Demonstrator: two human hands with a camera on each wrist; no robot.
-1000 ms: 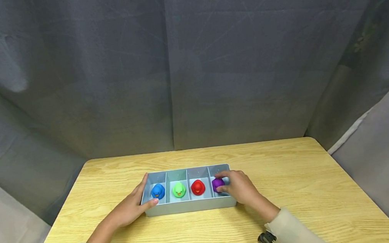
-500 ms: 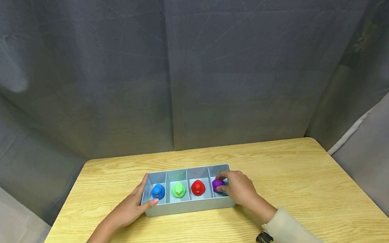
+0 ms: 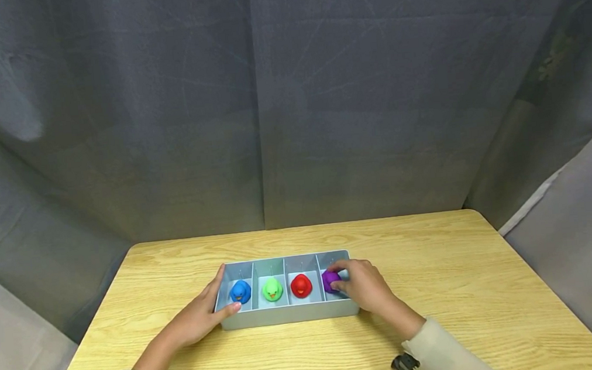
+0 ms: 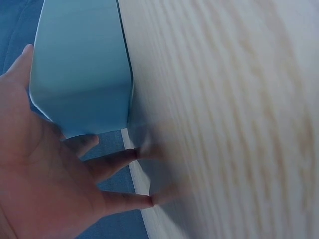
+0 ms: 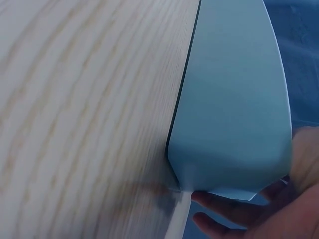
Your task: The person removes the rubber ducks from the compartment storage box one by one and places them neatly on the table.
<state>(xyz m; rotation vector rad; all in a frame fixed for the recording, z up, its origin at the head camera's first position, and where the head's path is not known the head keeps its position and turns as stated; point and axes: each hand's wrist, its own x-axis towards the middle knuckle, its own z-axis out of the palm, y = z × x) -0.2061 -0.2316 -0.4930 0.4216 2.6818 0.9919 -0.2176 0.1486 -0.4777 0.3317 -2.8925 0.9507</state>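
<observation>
A grey-blue divided box (image 3: 288, 315) stands on the table, one rubber duck in each compartment. From left to right come a blue duck (image 3: 241, 291), a green duck (image 3: 272, 289), a red duck (image 3: 301, 285) and a purple duck (image 3: 328, 281). My right hand (image 3: 366, 286) reaches over the right end and pinches the purple duck between thumb and fingers, partly covering it. My left hand (image 3: 197, 316) rests against the box's left end, thumb across the front rim. In the left wrist view its fingers are spread, lower fingertips at the tabletop.
The light wooden table (image 3: 301, 361) has rounded far corners. A dark grey curtain (image 3: 290, 121) hangs behind it, with more cloth on both sides. Each wrist wears a small black device, one below the right sleeve (image 3: 445, 348).
The right hand shifts very slightly in the end compartment, and the purple duck moves a touch to the left with it. The left hand and the box stay in place.
</observation>
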